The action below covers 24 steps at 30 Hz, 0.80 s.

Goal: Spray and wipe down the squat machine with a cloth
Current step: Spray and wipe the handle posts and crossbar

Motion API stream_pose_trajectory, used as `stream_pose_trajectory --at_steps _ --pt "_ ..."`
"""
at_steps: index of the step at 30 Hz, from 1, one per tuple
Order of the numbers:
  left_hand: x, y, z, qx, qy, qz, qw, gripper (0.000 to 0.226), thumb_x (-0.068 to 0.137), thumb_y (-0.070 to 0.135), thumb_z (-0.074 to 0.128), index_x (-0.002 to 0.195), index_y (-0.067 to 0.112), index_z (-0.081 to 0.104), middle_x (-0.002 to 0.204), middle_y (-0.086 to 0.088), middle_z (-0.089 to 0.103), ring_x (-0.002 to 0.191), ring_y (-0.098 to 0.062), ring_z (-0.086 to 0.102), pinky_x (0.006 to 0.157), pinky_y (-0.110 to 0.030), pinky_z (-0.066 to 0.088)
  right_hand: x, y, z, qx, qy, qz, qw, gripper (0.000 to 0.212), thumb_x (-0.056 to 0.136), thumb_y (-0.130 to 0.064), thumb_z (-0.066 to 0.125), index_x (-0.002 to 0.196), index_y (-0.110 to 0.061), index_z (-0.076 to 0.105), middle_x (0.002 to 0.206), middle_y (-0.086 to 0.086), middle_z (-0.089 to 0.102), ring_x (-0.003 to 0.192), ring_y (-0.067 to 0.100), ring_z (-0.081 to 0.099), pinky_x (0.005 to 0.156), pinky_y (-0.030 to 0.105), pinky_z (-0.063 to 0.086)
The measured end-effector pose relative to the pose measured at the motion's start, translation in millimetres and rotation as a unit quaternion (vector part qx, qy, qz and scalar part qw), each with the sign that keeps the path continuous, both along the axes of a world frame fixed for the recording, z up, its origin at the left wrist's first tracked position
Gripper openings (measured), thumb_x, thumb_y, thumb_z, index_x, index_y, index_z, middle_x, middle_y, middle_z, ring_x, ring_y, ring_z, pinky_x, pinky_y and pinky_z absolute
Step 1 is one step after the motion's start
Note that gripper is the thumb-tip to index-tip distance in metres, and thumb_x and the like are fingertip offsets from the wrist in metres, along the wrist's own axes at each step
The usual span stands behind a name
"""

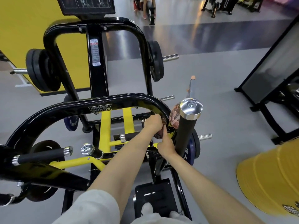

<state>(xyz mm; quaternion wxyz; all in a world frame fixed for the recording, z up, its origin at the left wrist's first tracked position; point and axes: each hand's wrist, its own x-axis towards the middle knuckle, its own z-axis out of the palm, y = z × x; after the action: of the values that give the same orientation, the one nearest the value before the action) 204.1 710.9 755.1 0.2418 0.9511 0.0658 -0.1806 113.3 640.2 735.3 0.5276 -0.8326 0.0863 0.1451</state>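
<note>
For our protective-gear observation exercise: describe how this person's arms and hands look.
The left hand and right hand are ungloved, with no ring, watch or band visible. Both forearms are uncovered. A pale grey sleeve covers the left upper arm at the bottom edge; no sleeve shows on the right arm.

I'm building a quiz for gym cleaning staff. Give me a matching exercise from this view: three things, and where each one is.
Things:
1 curved black steel tube
2 chrome-capped black foam handle
3 dark brown cloth

Places:
A between the left hand and the right hand
B just right of both hands
C bears the Hammer Strength label

Pairs: 1-C, 2-B, 3-A.
</note>
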Motion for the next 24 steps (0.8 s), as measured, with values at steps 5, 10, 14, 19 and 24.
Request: stream_pose_trajectory --at_steps 5,10,14,19,24 --pt "10.7 16.6 5.2 0.068 0.097 -0.095 0.988 0.028 0.086 0.015 0.068 0.111 0.004 0.062 0.111 -0.011 0.067 0.102 -0.03 0.062 0.086 -0.04 0.052 1.8 -0.8 -9.8 -0.04 0.01 0.027 0.999 0.097 0.08 0.01 0.042 0.151 -0.036 -0.005 0.156 0.002 0.023 0.137 0.031 0.033 0.107 0.043 0.037" --pt "15.9 41.1 3.4 0.135 0.154 -0.145 0.968 0.05 0.079 0.03 0.076 0.115 -0.002 0.061 0.114 -0.011 0.066 0.107 -0.029 0.06 0.094 -0.04 0.048 5.8 -2.3 -21.0 -0.067 0.018 0.027 0.997 0.099 0.077 0.006 0.042 0.148 -0.041 -0.008 0.16 -0.002 0.012 0.124 0.032 0.046 0.094 0.04 0.047" --pt "9.9 66.2 7.7 0.187 0.161 -0.152 0.957 0.026 0.096 0.019 0.056 0.113 -0.001 0.058 0.12 -0.013 0.061 0.094 -0.027 0.053 0.083 -0.036 0.044 10.2 -2.9 -29.8 -0.04 0.028 0.024 0.999 0.096 0.08 0.011 0.039 0.15 -0.037 -0.005 0.159 0.002 0.015 0.072 -0.005 0.027 0.063 0.016 0.021" --pt "-0.8 96.0 16.7 0.232 0.188 -0.161 0.941 0.038 0.101 0.016 0.045 0.131 -0.007 0.046 0.123 -0.017 0.055 0.107 -0.032 0.055 0.088 -0.039 0.045 9.7 -3.5 -33.8 -0.043 0.017 0.011 0.999 0.098 0.08 0.014 0.04 0.15 -0.039 -0.004 0.158 0.003 0.017 0.074 -0.003 0.029 0.063 0.015 0.024" --pt "3.7 116.2 17.2 0.259 0.205 -0.196 0.923 0.025 0.098 0.018 0.049 0.111 -0.002 0.058 0.093 -0.009 0.054 0.081 -0.028 0.05 0.069 -0.034 0.041 7.4 -2.9 -28.3 -0.02 0.012 0.008 1.0 0.095 0.08 0.018 0.037 0.152 -0.034 0.003 0.159 0.0 0.015 0.069 -0.005 0.024 0.062 0.015 0.022"
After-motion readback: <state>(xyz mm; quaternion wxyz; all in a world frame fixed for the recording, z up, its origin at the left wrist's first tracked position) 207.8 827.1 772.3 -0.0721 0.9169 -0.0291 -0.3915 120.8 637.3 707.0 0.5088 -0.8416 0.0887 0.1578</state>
